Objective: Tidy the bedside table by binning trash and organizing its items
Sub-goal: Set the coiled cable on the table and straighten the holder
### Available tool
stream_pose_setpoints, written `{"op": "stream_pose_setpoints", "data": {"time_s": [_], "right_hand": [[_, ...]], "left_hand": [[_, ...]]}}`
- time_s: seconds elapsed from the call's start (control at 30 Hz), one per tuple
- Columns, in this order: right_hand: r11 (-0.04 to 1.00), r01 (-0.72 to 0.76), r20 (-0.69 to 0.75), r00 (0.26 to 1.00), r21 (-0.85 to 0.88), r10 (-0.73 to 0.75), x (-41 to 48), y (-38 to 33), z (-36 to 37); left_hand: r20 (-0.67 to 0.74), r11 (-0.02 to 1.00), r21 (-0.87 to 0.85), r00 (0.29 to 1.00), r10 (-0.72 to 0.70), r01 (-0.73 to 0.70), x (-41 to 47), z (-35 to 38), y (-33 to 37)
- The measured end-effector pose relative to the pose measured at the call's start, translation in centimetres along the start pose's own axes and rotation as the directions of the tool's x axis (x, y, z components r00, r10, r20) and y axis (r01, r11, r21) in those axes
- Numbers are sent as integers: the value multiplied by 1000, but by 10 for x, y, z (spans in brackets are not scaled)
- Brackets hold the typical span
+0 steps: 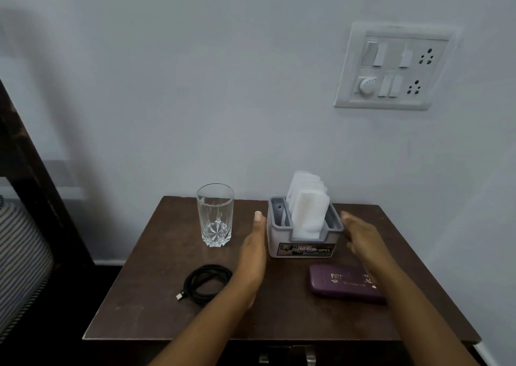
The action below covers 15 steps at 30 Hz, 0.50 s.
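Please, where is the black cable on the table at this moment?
In the head view the coiled black cable lies on the front left part of the table, in front of the glass and just left of the left hand.

Lettering on the purple case (333,286) is partly behind the right forearm (410,301) (drawer handles (308,358) cropped below).

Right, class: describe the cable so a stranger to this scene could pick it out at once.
Start at the brown table. On its front left, nearer than the glass and left of the left hand, lies the cable. It alone is black, thin and coiled in a loop.
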State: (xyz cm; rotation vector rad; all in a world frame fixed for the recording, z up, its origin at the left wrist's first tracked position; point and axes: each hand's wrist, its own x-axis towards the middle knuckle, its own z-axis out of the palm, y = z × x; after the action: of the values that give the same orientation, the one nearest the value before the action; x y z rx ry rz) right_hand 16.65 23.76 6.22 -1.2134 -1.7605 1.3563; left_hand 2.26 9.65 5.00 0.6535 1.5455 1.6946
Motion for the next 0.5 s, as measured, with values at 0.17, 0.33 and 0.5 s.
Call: {"op": "stream_pose_setpoints", "data": {"time_s": [0.17, 0.33, 0.5], "right_hand": [[985, -29, -312, 950, -171, -26, -47, 25, -36], [982, -118, -366, 929, -150, 56, -83, 64, -44], [982, -131, -368, 927, -136, 73, -89, 63, -32]], "left_hand": [[-166, 993, -104, 986, 31, -49, -25, 1, -34], [36, 973, -136, 982, -185, 188, -53, 37, -50], [90, 977, -66, 976, -198, 204, -54, 57, -44]]}}
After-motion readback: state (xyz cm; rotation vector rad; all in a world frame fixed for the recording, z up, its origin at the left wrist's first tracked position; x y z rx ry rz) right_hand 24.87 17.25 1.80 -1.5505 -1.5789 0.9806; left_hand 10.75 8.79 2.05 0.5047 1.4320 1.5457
